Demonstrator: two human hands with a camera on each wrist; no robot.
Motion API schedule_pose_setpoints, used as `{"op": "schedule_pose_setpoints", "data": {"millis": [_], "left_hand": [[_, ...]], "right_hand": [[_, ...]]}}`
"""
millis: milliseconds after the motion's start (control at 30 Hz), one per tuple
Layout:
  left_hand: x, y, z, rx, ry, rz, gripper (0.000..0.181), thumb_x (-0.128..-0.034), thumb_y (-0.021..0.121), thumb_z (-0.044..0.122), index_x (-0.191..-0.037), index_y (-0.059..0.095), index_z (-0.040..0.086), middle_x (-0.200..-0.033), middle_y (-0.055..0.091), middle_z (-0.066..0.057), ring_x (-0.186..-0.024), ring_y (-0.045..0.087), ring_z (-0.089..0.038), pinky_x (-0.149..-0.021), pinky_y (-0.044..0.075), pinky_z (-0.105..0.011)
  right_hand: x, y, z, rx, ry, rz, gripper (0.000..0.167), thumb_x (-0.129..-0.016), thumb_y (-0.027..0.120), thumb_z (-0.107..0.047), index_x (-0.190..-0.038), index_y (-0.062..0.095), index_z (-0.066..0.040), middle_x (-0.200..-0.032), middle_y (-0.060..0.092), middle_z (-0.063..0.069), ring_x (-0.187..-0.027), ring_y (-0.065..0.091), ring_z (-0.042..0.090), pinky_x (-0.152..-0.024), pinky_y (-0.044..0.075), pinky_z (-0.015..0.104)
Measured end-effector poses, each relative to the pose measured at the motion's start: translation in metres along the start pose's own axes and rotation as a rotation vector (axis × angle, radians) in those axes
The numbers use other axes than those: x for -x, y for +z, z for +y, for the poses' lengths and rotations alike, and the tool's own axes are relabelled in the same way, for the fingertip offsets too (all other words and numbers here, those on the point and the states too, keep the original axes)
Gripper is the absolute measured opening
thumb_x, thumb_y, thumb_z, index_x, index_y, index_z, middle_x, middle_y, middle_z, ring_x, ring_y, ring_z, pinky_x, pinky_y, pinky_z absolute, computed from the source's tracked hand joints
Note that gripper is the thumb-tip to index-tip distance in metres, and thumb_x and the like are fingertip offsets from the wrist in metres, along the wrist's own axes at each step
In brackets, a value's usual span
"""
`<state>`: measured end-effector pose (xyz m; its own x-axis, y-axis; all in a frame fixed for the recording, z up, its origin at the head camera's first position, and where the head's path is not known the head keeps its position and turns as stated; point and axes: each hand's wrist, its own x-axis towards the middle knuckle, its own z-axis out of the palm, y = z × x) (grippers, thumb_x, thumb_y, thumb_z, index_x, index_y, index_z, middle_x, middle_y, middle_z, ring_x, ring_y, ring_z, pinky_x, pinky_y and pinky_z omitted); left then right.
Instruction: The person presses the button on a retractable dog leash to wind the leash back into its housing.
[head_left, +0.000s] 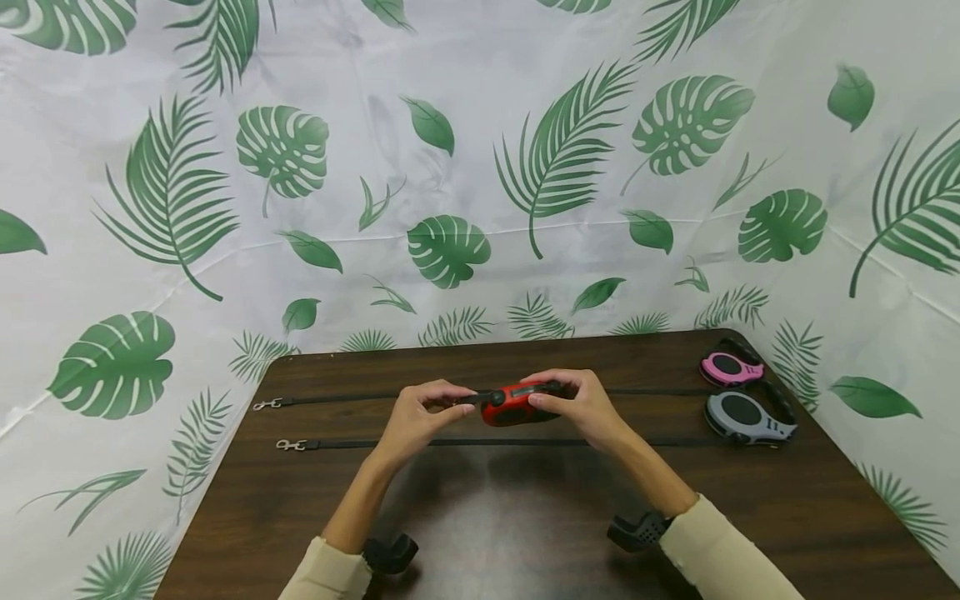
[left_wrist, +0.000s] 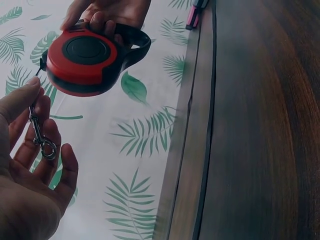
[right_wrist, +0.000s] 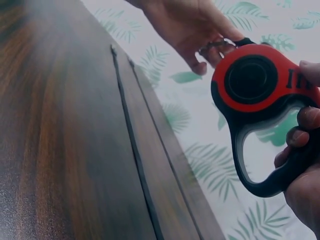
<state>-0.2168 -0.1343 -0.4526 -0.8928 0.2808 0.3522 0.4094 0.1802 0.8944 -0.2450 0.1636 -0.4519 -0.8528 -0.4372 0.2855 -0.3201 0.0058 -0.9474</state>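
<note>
A red and black retractable leash [head_left: 513,406] is held above the table between both hands. My right hand [head_left: 592,408] grips its black handle, fingers curled through the loop and thumb on the red casing [right_wrist: 252,77]. My left hand [head_left: 420,417] pinches the short black strap at the casing's mouth between thumb and index finger; a metal clip [left_wrist: 42,137] hangs from it beside the other fingers, as the left wrist view shows.
On the table [head_left: 495,517], a pink leash [head_left: 727,367] and a grey leash [head_left: 742,417] lie at the right. Their black straps stretch left, ending in metal clips [head_left: 267,404] near the left edge. A leaf-patterned sheet [head_left: 450,167] hangs behind.
</note>
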Motion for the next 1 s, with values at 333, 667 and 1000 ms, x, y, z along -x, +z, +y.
{"op": "schedule_pose_setpoints", "data": {"millis": [333, 667, 1000], "left_hand": [[0.0, 0.005, 0.0, -0.026, 0.039, -0.02, 0.017, -0.0929, 0.084, 0.014, -0.11, 0.084, 0.013, -0.102, 0.079, -0.004, -0.084, 0.067, -0.018, -0.073, 0.058, -0.034], [0.001, 0.012, 0.001, -0.08, 0.12, 0.006, 0.017, -0.0918, 0.084, 0.011, -0.109, 0.084, 0.011, -0.098, 0.079, -0.005, -0.08, 0.066, -0.014, -0.069, 0.057, -0.034], [0.002, 0.016, 0.0, -0.198, 0.227, 0.048, 0.017, -0.0898, 0.086, 0.009, -0.106, 0.084, 0.012, -0.094, 0.077, 0.002, -0.081, 0.066, -0.011, -0.073, 0.059, -0.028]], "right_hand": [[0.0, 0.005, 0.002, 0.012, -0.017, -0.015, 0.027, -0.098, 0.076, -0.011, -0.123, 0.075, 0.0, -0.115, 0.077, 0.011, -0.093, 0.073, 0.025, -0.081, 0.064, 0.035], [0.001, 0.007, 0.005, -0.002, -0.011, -0.021, 0.027, -0.098, 0.075, -0.009, -0.123, 0.075, 0.002, -0.116, 0.077, 0.011, -0.095, 0.073, 0.025, -0.082, 0.064, 0.036], [0.002, 0.008, 0.008, 0.074, -0.018, 0.002, 0.027, -0.098, 0.077, -0.012, -0.123, 0.077, -0.003, -0.115, 0.077, 0.012, -0.091, 0.073, 0.025, -0.079, 0.064, 0.036]]}}
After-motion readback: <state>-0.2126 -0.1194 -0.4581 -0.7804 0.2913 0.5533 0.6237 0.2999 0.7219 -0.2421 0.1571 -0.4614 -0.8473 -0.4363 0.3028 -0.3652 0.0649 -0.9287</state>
